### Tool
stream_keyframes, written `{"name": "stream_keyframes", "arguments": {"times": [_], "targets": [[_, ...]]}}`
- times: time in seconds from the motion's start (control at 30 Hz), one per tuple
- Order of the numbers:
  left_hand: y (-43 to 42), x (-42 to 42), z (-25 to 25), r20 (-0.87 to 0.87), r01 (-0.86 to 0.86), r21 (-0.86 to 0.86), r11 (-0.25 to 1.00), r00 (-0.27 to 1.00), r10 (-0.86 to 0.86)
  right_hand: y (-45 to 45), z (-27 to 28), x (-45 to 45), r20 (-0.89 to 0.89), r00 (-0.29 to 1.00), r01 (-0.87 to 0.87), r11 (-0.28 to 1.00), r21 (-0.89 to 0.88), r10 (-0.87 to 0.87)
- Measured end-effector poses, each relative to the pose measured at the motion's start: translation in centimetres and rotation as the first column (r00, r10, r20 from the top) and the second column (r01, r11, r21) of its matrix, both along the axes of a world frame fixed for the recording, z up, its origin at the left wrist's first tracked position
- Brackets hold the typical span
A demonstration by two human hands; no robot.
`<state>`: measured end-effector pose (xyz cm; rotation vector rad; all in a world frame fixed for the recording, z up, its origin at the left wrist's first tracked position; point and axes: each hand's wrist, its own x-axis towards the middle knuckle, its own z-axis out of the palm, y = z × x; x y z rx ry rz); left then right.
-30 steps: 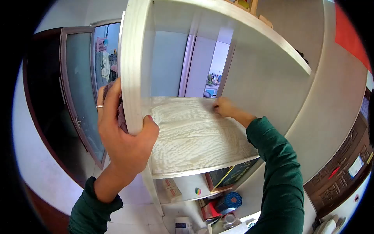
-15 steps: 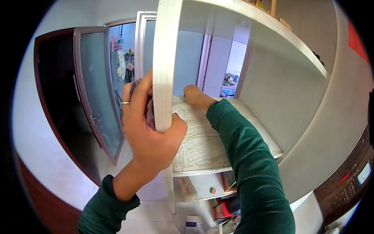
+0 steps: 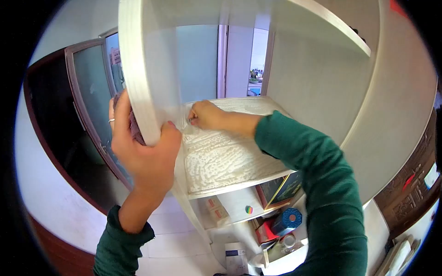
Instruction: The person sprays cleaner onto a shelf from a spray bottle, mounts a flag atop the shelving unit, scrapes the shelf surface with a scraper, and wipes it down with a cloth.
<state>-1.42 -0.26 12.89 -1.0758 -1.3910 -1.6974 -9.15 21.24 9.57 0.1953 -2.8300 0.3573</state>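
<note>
My left hand is wrapped around the front edge of the shelf's upright side panel. Between its fingers and the panel's outer face is a dark purple cloth, and the thumb presses on the inner face. My right hand reaches into the compartment, close to the panel's inner face. Its fingers are curled down at the left side of the shelf board, and whatever they hold is hidden. White streaks and speckles that look wet or foamy cover the board.
Below, a lower shelf holds a small box, a rainbow-coloured item and a dark framed board. Lower still are a blue tin and a glass jar. A glass door stands at the left.
My right hand has moved left and nearer, to the side panel. My left hand keeps its grip on the panel and cloth. The view has shifted right and down.
</note>
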Motion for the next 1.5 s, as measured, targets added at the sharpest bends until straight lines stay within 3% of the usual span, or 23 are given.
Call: {"name": "stream_keyframes", "arguments": {"times": [0.03, 0.1, 0.3, 0.4, 0.47, 0.5, 0.53, 0.6, 0.63, 0.67, 0.77, 0.8, 0.9, 0.93, 0.97, 1.0, 1.07, 1.2, 1.27, 1.3, 1.33, 1.4, 1.5], "targets": [[-0.1, 0.0, 0.1, 0.001, 0.009, -0.004, 1.000, 1.000, -0.009, 0.7, -0.2, -1.7, -0.006, 1.000, 0.002, 1.000, 0.000, -0.002], [-0.2, 0.0, 0.1, -0.004, 0.004, -0.002, 1.000, 1.000, -0.004, 2.4, -1.5, -6.4, -0.261, 0.965, 0.061, 0.996, 0.070, -0.040], [-0.2, -0.3, -0.1, -0.035, 0.094, 0.014, 0.996, 0.995, -0.093, 2.9, -0.7, -11.6, -0.186, 0.968, 0.191, 0.974, 0.120, -0.167], [-0.2, -0.2, 0.2, -0.043, 0.071, -0.026, 0.997, 0.996, -0.072, 3.2, -0.9, -10.7, -0.201, 0.976, 0.105, 0.986, 0.130, -0.078], [-0.2, 0.0, 0.1, -0.033, 0.047, -0.011, 0.999, 0.998, -0.047, 5.4, -1.7, -9.3, -0.318, 0.937, 0.229, 0.941, 0.251, -0.143], [-0.2, 0.1, 0.2, -0.025, 0.042, -0.009, 0.999, 0.999, -0.042, 8.4, -1.6, -8.1, -0.261, 0.951, 0.257, 0.893, 0.370, -0.166], [-0.2, 0.3, 0.2, -0.033, 0.042, -0.014, 0.999, 0.999, -0.042, 12.9, -2.7, -6.1, -0.378, 0.915, 0.278, 0.896, 0.347, -0.138], [-0.2, 0.4, 0.2, 0.038, 0.023, -0.013, 1.000, 0.999, -0.022, 19.4, -2.5, 0.5, -0.322, 0.883, 0.451, 0.806, 0.384, -0.340], [-0.1, 0.5, 0.1, 0.031, 0.021, -0.012, 1.000, 0.999, -0.021, 20.5, -1.6, 4.1, -0.255, 0.862, 0.500, 0.818, 0.284, -0.438], [0.0, 0.4, 0.1, 0.029, 0.041, 0.000, 0.999, 0.999, -0.041, 24.9, -2.8, 3.9, -0.273, 0.832, 0.555, 0.716, 0.424, -0.483], [-0.1, 0.2, 0.1, 0.009, 0.022, -0.001, 1.000, 1.000, -0.022, 22.4, -1.4, 4.2, -0.174, 0.835, 0.523, 0.654, 0.547, -0.522], [-0.1, 0.2, 0.1, -0.007, -0.005, -0.026, 1.000, 1.000, 0.005, 21.8, -1.8, 2.6, -0.166, 0.851, 0.511, 0.716, 0.476, -0.497], [-0.2, 0.3, 0.2, -0.020, -0.021, -0.037, 0.999, 1.000, 0.020, 18.2, -3.9, -8.1, -0.073, 0.866, 0.468, 0.752, 0.464, -0.494], [-0.3, 0.3, 0.2, -0.027, -0.027, -0.053, 0.998, 0.999, 0.026, 11.2, -1.4, -6.3, -0.133, 0.938, 0.347, 0.862, 0.370, -0.321], [-0.4, 0.3, 0.2, -0.025, -0.030, -0.055, 0.998, 0.999, 0.028, 11.1, -3.6, -10.0, -0.398, 0.913, 0.243, 0.908, 0.340, -0.095], [-0.4, 0.2, 0.2, -0.031, -0.016, -0.049, 0.999, 0.999, 0.014, 7.0, -1.5, -9.9, -0.130, 0.984, 0.156, 0.940, 0.304, -0.122], [-0.2, 0.2, 0.1, -0.035, 0.006, -0.041, 0.999, 0.999, -0.008, 2.3, -1.4, -10.2, -0.248, 0.960, 0.187, 0.958, 0.215, -0.132], [0.0, 0.1, 0.1, -0.028, 0.016, 0.013, 1.000, 0.999, -0.015, 8.2, -2.3, -10.7, -0.311, 0.948, 0.164, 0.949, 0.268, -0.076], [-0.1, -0.1, 0.2, -0.057, 0.032, -0.009, 0.999, 0.998, -0.032, 8.9, -0.6, -8.4, -0.019, 0.985, 0.173, 0.969, 0.176, -0.172], [0.0, -0.1, 0.1, -0.060, 0.040, -0.017, 0.999, 0.997, -0.041, 8.7, -2.0, -10.1, -0.187, 0.958, 0.265, 0.917, 0.299, -0.216], [-0.2, -0.2, 0.0, -0.048, 0.020, -0.035, 0.999, 0.999, -0.022, 6.7, -2.3, -10.6, -0.187, 0.955, 0.277, 0.917, 0.289, -0.229], [-0.2, -0.2, 0.2, -0.031, -0.005, -0.034, 0.999, 1.000, 0.004, 3.2, -1.8, -11.3, -0.302, 0.952, 0.126, 0.960, 0.249, -0.047], [-0.3, 0.1, 0.1, 0.013, 0.040, -0.031, 0.999, 0.999, -0.039, 5.2, -1.5, -9.5, -0.246, 0.969, 0.022, 0.992, 0.122, 0.009]]}}
